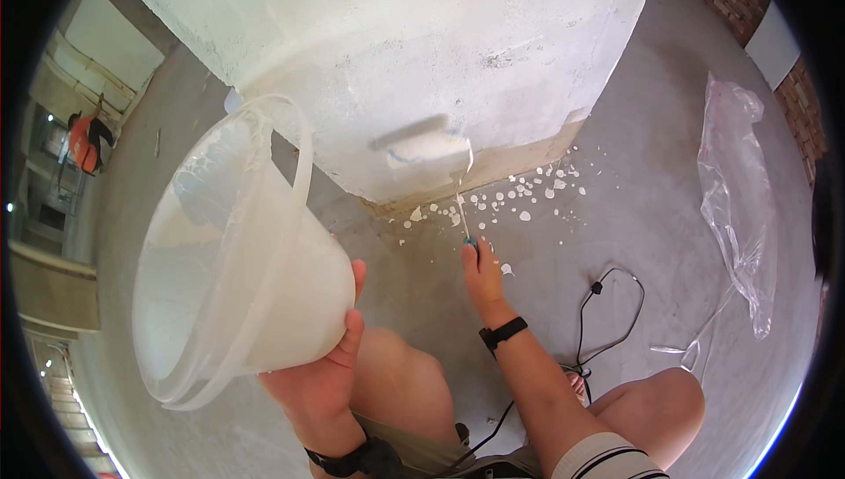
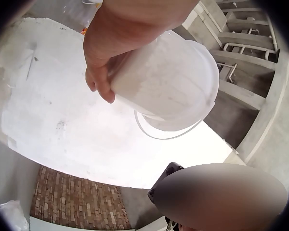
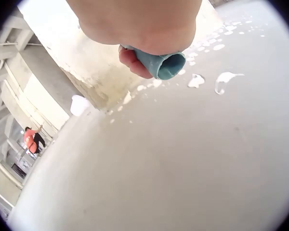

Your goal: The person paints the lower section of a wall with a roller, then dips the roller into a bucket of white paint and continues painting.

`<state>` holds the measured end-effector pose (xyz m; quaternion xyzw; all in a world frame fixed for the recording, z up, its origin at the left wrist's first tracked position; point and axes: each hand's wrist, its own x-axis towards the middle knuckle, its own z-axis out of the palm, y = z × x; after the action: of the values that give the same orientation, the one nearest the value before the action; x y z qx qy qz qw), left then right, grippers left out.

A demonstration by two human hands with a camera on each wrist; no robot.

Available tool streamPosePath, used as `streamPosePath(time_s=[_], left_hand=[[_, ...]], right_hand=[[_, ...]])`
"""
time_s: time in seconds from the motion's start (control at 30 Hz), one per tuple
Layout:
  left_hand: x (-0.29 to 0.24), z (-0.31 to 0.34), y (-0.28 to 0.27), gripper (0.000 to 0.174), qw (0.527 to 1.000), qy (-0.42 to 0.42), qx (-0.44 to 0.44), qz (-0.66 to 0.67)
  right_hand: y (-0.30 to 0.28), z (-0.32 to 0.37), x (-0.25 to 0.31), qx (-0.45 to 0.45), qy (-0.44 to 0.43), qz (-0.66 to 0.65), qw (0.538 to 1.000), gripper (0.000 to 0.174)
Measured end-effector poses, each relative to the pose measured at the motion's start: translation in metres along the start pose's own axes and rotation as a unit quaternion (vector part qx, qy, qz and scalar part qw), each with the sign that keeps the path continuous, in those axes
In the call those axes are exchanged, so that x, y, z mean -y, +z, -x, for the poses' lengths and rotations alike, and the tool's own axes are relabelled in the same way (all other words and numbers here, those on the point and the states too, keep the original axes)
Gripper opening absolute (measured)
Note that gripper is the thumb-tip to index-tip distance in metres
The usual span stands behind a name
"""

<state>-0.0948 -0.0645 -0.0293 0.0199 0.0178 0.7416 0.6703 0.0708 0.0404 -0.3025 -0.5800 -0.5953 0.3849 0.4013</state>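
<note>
A translucent white plastic bucket [image 1: 299, 303] is tilted on its side at the left of the head view, its mouth facing left and paint smeared inside. My left hand [image 1: 321, 382] grips it by the base, fingers and thumb spread round the bottom; the left wrist view shows the same bucket [image 2: 173, 77] beyond the wrist. In my right hand [image 1: 483, 275] is a paint roller by its teal handle [image 3: 151, 61], whose hollow end faces the right wrist camera. The white roller sleeve [image 1: 427, 146] lies against the lower part of a white-painted wall [image 1: 396, 48].
White paint drops [image 1: 525, 215] dot the grey floor along the wall's foot. A black cable [image 1: 641, 303] loops near my foot. To the right lies a clear plastic bag [image 1: 735, 206]. Far left, a person in orange [image 1: 85, 145] is at work. Another white bucket [image 3: 79, 105] stands beyond the wall's corner.
</note>
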Motion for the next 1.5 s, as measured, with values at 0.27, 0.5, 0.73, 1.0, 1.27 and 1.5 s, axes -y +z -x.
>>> streamPosePath(time_s=[0.27, 0.5, 0.73, 1.0, 1.27, 1.5], left_hand=[[-0.002, 0.001, -0.001, 0.063, 1.000, -0.003, -0.005, -0.023], [0.000, 0.003, 0.002, 0.064, 0.999, 0.002, -0.006, -0.034], [-0.002, 0.004, -0.002, 0.064, 1.000, -0.002, 0.005, -0.024], [0.004, 0.003, 0.000, 0.064, 1.000, -0.012, 0.008, -0.015], [0.005, 0.003, 0.004, 0.064, 1.000, -0.008, 0.002, -0.028], [0.001, 0.003, 0.002, 0.064, 0.999, -0.005, 0.004, -0.050]], right_hand=[[-0.046, -0.058, 0.092, -0.003, -0.022, -0.138, 0.990, 0.033], [-0.009, -0.032, -0.004, -0.010, 0.024, -0.016, 1.000, 0.038], [0.002, 0.009, -0.082, 0.049, 0.146, 0.061, 0.986, 0.045], [-0.012, 0.024, -0.099, 0.018, 0.139, 0.087, 0.986, 0.037], [-0.036, -0.027, 0.033, -0.029, 0.006, -0.199, 0.979, 0.031], [-0.059, -0.048, 0.149, 0.057, -0.076, -0.181, 0.979, 0.026]])
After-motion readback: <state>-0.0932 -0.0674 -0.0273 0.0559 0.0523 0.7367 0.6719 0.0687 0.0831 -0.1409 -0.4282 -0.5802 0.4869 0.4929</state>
